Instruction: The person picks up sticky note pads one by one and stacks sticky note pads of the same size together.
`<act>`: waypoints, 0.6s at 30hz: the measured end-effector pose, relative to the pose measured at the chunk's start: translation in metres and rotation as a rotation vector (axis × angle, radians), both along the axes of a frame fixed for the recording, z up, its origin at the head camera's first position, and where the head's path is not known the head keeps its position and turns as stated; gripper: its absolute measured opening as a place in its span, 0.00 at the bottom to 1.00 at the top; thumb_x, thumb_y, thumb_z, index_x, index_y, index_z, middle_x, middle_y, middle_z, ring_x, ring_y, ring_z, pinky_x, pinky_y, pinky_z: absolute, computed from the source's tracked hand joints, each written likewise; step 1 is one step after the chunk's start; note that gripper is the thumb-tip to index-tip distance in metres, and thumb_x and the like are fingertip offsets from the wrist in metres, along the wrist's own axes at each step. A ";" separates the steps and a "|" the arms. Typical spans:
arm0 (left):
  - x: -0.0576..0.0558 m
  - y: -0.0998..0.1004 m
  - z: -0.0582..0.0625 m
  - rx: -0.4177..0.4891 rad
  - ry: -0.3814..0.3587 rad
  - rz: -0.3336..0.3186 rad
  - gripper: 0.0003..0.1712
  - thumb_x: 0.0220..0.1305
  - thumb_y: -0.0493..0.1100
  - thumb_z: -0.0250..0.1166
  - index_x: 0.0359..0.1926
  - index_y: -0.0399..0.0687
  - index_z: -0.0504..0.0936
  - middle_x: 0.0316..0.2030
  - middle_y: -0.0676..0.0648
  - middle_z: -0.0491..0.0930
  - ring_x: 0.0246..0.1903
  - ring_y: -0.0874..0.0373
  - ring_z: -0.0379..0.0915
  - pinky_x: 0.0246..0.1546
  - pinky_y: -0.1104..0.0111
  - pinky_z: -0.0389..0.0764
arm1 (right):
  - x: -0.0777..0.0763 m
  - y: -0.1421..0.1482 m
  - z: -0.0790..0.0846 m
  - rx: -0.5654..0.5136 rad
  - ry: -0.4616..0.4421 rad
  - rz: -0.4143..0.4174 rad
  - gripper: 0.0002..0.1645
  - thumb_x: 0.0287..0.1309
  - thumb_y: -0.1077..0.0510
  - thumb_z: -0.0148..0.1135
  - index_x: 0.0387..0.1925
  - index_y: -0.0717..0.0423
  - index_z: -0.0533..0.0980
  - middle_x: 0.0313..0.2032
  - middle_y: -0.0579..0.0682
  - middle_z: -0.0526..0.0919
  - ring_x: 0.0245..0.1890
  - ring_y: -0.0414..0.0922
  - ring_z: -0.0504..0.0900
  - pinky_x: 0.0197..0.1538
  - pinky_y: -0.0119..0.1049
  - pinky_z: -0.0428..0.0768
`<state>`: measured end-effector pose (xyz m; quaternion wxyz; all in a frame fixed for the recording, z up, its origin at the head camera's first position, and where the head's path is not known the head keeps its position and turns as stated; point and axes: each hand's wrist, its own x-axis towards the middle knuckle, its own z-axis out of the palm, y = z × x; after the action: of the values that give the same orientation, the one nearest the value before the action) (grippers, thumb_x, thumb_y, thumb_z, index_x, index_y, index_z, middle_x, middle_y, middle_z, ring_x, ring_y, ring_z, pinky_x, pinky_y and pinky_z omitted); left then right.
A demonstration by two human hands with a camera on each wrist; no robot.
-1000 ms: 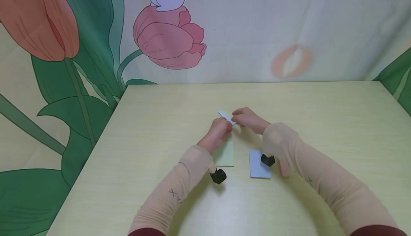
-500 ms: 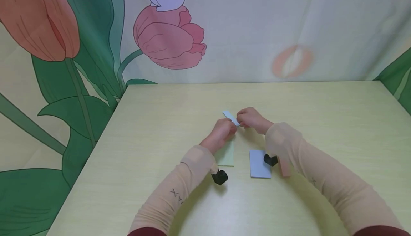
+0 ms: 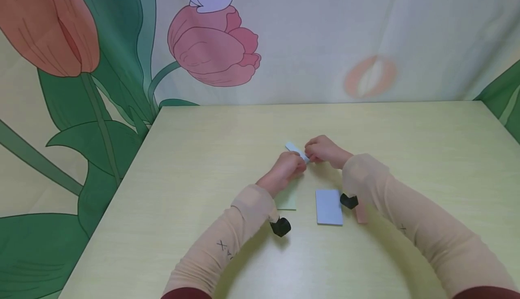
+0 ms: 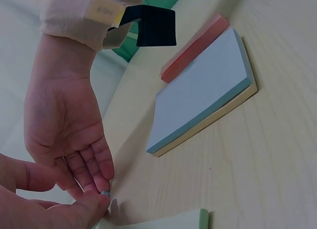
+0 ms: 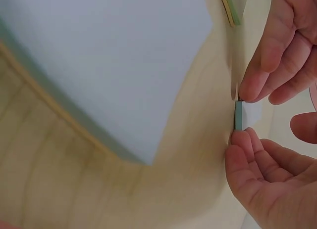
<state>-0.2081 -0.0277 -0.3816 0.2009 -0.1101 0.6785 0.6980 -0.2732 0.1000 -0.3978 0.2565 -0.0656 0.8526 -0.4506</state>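
Note:
A narrow pale-blue sticky-note pad (image 3: 291, 147) lies on the table between both hands, slanting away to the left. My left hand (image 3: 285, 168) is on its near side, fingertips touching one edge. From the far side, the fingertips of my right hand (image 3: 327, 151) touch the opposite edge. The right wrist view has this small pad (image 5: 239, 115) between the two sets of fingertips. No thumb plainly closes on it. A pale-green sticky-note pad (image 3: 288, 200) lies partly under my left hand and wrist.
A larger blue sticky-note pad (image 3: 329, 207) lies front right, with a narrow pink pad (image 3: 361, 213) beside it, partly hidden by the right sleeve. A black wrist camera (image 3: 280, 227) hangs from each sleeve. A printed cloth (image 3: 292, 41) stands behind the wooden table (image 3: 195, 154).
Both hands have shifted to the right and slightly nearer, and the narrow blue pad has slid along with them. The green, large blue and pink pads have stayed in place.

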 end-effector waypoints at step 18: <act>0.005 0.015 -0.016 0.008 -0.046 -0.068 0.13 0.49 0.26 0.47 0.39 0.27 0.69 0.31 0.48 0.65 0.28 0.60 0.62 0.36 0.72 0.68 | 0.004 0.018 -0.003 0.046 -0.052 0.148 0.11 0.53 0.63 0.45 0.29 0.65 0.74 0.15 0.44 0.68 0.18 0.38 0.65 0.26 0.27 0.66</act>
<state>-0.2033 -0.0127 -0.3973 0.2405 -0.1024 0.6740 0.6909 -0.2691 0.1176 -0.4004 0.3127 -0.1108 0.8485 -0.4123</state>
